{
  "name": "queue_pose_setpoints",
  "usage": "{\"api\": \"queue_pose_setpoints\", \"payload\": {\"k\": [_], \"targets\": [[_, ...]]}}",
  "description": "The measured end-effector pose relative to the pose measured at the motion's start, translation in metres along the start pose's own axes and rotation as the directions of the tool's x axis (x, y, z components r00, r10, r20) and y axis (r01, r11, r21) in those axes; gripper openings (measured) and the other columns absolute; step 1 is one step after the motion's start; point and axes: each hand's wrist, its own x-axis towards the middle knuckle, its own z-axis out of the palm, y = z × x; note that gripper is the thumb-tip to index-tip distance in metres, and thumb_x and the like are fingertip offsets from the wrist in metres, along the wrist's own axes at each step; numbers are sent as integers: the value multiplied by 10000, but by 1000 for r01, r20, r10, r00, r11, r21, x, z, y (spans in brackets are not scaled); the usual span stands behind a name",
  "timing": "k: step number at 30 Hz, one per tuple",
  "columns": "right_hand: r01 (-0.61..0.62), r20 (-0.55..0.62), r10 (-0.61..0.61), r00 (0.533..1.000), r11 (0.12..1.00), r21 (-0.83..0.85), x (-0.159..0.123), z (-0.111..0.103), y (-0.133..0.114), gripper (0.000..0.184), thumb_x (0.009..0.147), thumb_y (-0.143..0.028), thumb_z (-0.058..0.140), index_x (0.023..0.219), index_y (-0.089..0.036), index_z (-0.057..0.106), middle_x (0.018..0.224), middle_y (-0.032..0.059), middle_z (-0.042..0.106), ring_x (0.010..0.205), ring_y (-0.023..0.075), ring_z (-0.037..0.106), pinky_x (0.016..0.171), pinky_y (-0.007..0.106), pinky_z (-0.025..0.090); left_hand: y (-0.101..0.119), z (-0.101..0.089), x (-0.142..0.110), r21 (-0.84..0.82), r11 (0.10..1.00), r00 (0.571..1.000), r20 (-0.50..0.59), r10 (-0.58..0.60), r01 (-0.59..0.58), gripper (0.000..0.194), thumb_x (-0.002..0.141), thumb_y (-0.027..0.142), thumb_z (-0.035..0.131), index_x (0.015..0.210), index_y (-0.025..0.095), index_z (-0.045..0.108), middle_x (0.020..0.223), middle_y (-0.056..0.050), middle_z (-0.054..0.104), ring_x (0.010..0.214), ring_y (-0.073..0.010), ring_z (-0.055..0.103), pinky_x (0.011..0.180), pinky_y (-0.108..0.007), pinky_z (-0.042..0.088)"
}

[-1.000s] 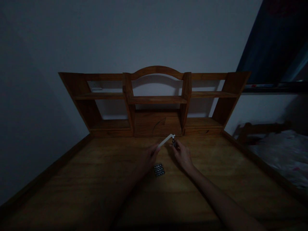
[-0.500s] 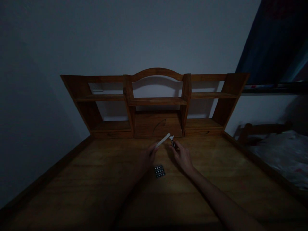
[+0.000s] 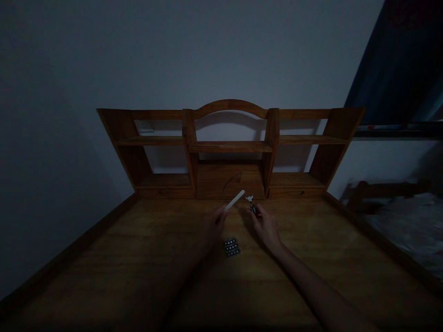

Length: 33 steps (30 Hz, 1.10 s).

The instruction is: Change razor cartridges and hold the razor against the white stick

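Note:
My left hand [image 3: 215, 225] is closed around the lower end of a pale flat stick [image 3: 235, 200], whose rounded tip slants up and to the right. In my right hand [image 3: 266, 226] is a small razor [image 3: 253, 208] with a dark handle and a silvery head, pinched between thumb and fingers. The razor's head faces away from me, a short gap to the right of the stick's tip. Below and between the hands, a dark flat pack [image 3: 231, 247] with rows of small silvery pieces lies on the table; dim light hides its details.
The wooden tabletop [image 3: 138, 249] has raised side edges. Along its back stands a wooden shelf unit [image 3: 230, 146] with small drawers, against a pale wall [image 3: 221, 50]. On the right are a dark curtain [image 3: 398, 60] and a pale plastic-like bundle [image 3: 411, 221].
The razor's head has drawn slightly right, away from the stick's tip, widening the gap. The whole view has shifted a little; both hands keep their holds.

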Motion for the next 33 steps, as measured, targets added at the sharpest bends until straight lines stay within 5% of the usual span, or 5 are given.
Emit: {"api": "queue_pose_setpoints", "payload": {"k": [6, 13, 19, 33], "targets": [[-1, -3, 1, 1000, 1000, -8, 0, -1, 1, 244, 940, -398, 444, 959, -214, 603, 885, 59, 685, 782, 211, 642, 674, 270, 439, 5, 1, -2, -82, 996, 994, 109, 32, -23, 367, 917, 420, 482, 1206, 258, 641, 1189, -19, 681, 1082, -223, 639, 968, -380, 493], [40, 26, -40, 999, 999, -8, 0, -2, 2, 254, 948, -372, 427, 1035, -209, 602, 902, 66, 692, 753, 210, 643, 663, 273, 438, 2, -5, 1, -142, 986, 996, 46, -78, 84, 392, 915, 447, 471, 1187, 225, 647, 1160, -28, 693, 1053, -213, 644, 951, -376, 496], [37, 11, -38, 999, 999, 16, 0, 0, 5, 264, 948, -358, 423, 1068, -208, 605, 948, 79, 696, 803, 221, 654, 705, 286, 461, 12, -5, -1, -185, 981, 992, 121, -35, 57, 384, 910, 445, 478, 1179, 235, 654, 1159, -19, 694, 1068, -216, 638, 960, -373, 494], [74, 25, -74, 997, 997, 6, 1, -3, 4, 260, 942, -271, 401, 1121, -204, 578, 1007, 93, 694, 901, 240, 649, 768, 315, 470, 9, -4, -1, -183, 981, 996, 70, -51, 63, 409, 917, 445, 475, 1198, 201, 645, 1163, -38, 691, 1071, -234, 637, 970, -388, 489]]}}
